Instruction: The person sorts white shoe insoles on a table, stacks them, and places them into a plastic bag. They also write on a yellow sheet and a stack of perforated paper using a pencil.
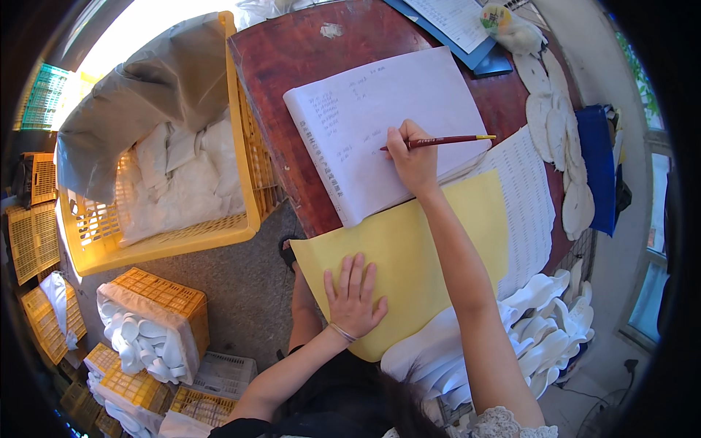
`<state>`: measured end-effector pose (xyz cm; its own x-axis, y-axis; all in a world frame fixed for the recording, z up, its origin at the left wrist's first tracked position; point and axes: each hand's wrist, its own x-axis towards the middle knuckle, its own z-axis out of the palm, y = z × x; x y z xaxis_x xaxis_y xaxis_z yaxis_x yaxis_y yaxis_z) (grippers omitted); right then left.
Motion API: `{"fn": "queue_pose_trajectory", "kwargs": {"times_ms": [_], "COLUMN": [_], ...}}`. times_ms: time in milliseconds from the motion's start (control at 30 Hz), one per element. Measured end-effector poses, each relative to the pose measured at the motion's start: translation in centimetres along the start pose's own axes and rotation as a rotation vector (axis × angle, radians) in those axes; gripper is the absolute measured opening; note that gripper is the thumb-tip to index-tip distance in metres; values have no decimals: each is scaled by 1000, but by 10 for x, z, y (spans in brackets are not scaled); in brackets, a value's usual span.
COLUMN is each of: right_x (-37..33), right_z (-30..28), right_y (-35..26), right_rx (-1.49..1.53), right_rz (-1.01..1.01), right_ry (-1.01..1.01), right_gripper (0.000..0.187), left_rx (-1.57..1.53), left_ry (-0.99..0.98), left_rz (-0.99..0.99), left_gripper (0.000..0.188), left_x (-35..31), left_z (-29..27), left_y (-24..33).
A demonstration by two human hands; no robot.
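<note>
My right hand (414, 159) is closed around a dark red pen (453, 139), its tip low over the white page of a notebook (416, 87). Handwritten lines cover parts of that page. A yellow sheet (467, 226), perhaps the notebook's cover, spreads below it toward me. On this sheet my left hand (353, 299) lies flat with its fingers apart, holding nothing. Under the yellow sheet's right side, a printed list (527, 197) sticks out. All of these rest on a dark red table (270, 66).
A yellow crate (241, 131) with white bags and a grey liner stands left of the table. Smaller crates (168, 292) of white insole-like pieces sit at lower left. More white pieces (548, 328) are heaped at lower right. A blue folder (595, 168) is at the right edge.
</note>
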<state>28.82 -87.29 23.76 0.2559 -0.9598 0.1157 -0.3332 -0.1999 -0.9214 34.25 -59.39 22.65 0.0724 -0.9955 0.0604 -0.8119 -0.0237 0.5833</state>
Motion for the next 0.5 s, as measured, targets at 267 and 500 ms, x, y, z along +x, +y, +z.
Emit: {"fn": "queue_pose_trajectory", "kwargs": {"times_ms": [267,500], "right_x": [0,13], "right_z": [-6,-50], "right_y": [15,-85], "right_rx": [-95,42], "right_rz": [-29,66], "right_ry": [-27,-142], "right_gripper": [32,27], "left_rx": [-26,-304], "left_ry": [-47,86], "left_rz": [0,53], "left_gripper": [75,71], "left_x": [5,7], "left_z": [-3,-85], "left_y": [5,-39]}}
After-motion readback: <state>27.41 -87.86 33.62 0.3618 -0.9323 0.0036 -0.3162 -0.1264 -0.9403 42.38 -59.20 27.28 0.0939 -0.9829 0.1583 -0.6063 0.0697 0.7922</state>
